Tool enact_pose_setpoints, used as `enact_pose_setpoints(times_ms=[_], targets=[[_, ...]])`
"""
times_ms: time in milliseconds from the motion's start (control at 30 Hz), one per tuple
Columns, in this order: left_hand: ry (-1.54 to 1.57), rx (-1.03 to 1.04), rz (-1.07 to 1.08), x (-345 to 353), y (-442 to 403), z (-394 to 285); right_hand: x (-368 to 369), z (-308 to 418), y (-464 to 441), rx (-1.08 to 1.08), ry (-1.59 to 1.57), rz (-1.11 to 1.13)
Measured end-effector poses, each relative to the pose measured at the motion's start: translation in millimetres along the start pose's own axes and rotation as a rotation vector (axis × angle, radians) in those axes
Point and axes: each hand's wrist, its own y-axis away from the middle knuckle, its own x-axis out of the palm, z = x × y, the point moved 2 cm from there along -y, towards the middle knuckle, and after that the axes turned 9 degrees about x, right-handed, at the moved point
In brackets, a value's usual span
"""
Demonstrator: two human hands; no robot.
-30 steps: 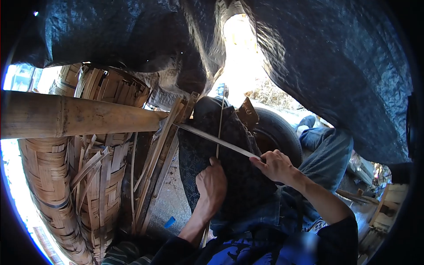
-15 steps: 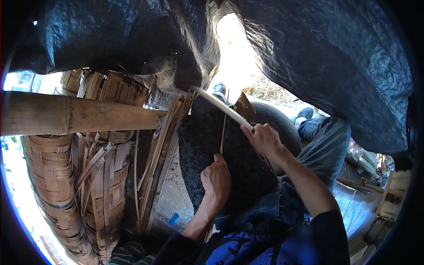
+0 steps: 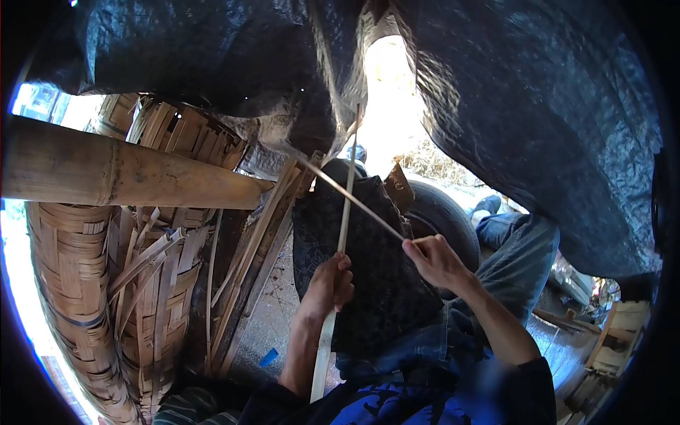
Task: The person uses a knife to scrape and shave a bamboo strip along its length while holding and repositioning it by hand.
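Observation:
My left hand [image 3: 329, 287] is closed round a long pale bamboo strip [image 3: 344, 225]. The strip runs upright from near my body, through the fist, to a thin far end. My right hand [image 3: 438, 262] grips the near end of what looks like a long knife [image 3: 365, 205], seen almost edge-on, its handle hidden in the fingers. The blade slants up to the left and crosses the strip beyond my left hand; whether they touch I cannot tell. Under both hands a dark patterned cloth [image 3: 382, 283] covers my lap.
A thick bamboo pole [image 3: 142, 170] juts in from the left above woven bamboo baskets [image 3: 71, 276]. Split bamboo lengths [image 3: 255, 262] lean beside my lap. Ahead are a tyre [image 3: 453, 223] and a brown piece [image 3: 399, 188]. Dark sheeting [image 3: 524, 120] hangs low overhead.
My left hand has turned and closed round the strip, which now shows its broad face and extends below the hand. The knife has turned from broad side to edge and moved slightly nearer me.

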Motion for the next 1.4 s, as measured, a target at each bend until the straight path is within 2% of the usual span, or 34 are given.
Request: enact_pose_setpoints(times_ms=[33, 67, 133, 267, 433, 600, 667, 800, 933, 1000, 1033, 1133, 1267, 1400], targets=[[0.205, -0.055, 0.041, 4, 0, 2, 0, 2, 3, 0.024, 0.015, 0.018], [0.213, -0.044, 0.043, 5, -1, 3, -2, 3, 4, 0.016, 0.027, 0.019], [0.434, -0.054, 0.051, 5, 4, 10, -1, 2, 9, 0.053, 0.046, 0.09], [0.578, -0.017, 0.051, 6, 10, 14, -1, -5, 11, 0.067, 0.115, 0.145], [0.736, -0.09, 0.016, 8, 16, 14, -6, 1, 10, 0.016, 0.128, 0.179], [0.719, -0.048, 0.096, 10, 25, 8, -11, 9, 12, -0.055, 0.114, 0.186], [0.714, -0.044, 0.124, 10, 27, 9, -13, 15, 15, -0.001, 0.126, 0.21], [0.704, -0.123, 0.022, 5, 22, 18, -10, 7, 10, 0.034, 0.215, 0.188], [0.703, -0.156, -0.027, 1, 21, 24, 4, -14, 16, 0.209, 0.269, 0.235], [0.719, -0.147, -0.005, -2, 23, 30, 12, -19, 20, -0.215, 0.454, -0.035], [0.736, -0.135, 0.014, -3, 21, 30, 3, -4, 16, 0.145, 0.377, 0.065], [0.68, -0.156, -0.061, 4, 25, 24, 10, -12, 12, 0.208, 0.306, 0.115], [0.647, -0.15, -0.087, 8, 29, 19, 17, -15, 15, 0.174, 0.289, -0.002], [0.667, -0.114, -0.037, 5, 23, 22, 19, -20, 11, 0.178, 0.315, 0.017]])
